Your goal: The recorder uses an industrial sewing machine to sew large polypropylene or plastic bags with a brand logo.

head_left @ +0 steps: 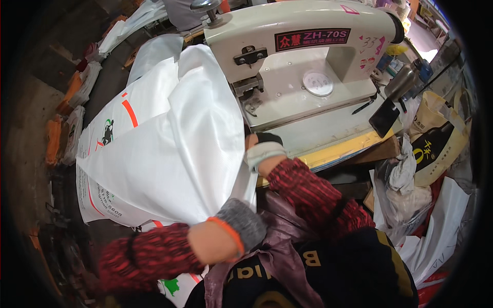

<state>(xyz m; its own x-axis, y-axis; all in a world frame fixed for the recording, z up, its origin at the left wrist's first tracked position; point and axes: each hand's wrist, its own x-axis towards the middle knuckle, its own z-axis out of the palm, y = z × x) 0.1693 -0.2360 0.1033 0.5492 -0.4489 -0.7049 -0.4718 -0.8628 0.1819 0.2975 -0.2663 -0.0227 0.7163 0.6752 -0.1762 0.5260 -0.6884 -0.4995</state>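
Note:
A large white woven sack (190,128) with orange, green and black printing lies spread and folded to the left of a cream sewing machine (303,51). My left hand (241,223), in a grey glove with an orange edge, is closed on the sack's near end, where the folds draw together; its fingertips are hidden. My right hand (264,149), in a dark glove with a pale cuff, grips the sack's right edge just below the machine's needle area. Its fingers are partly covered by the sack.
The machine's bed edge (339,149) has a yellow strip. At the right lie a phone (384,118), a black pen (362,107) and a metal bottle (403,82). A printed bag (436,143) and crumpled plastic stand beyond. Stacked sacks (77,92) line the left.

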